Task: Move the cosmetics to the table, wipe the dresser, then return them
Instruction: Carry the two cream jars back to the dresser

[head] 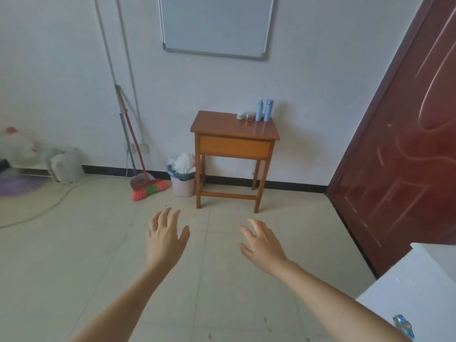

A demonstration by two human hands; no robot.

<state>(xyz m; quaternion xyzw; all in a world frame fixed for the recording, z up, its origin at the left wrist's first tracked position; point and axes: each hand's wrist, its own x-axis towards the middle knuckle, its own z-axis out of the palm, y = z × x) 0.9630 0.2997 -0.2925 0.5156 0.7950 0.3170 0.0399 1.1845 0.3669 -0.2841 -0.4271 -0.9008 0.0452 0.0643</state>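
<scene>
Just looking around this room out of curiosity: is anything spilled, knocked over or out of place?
Nothing looks spilled or knocked over. The two blue bottles and two small jars stand upright at the back right of the wooden dresser. The only untidy thing is the pink wastebasket beside it, overfilled with white paper.

I see through a single wide-angle head camera, looking forward and down across the floor (98,255) toward the far wall. The wooden dresser (234,146) stands well off, centred; my forearms reach in from the bottom edge.
</scene>
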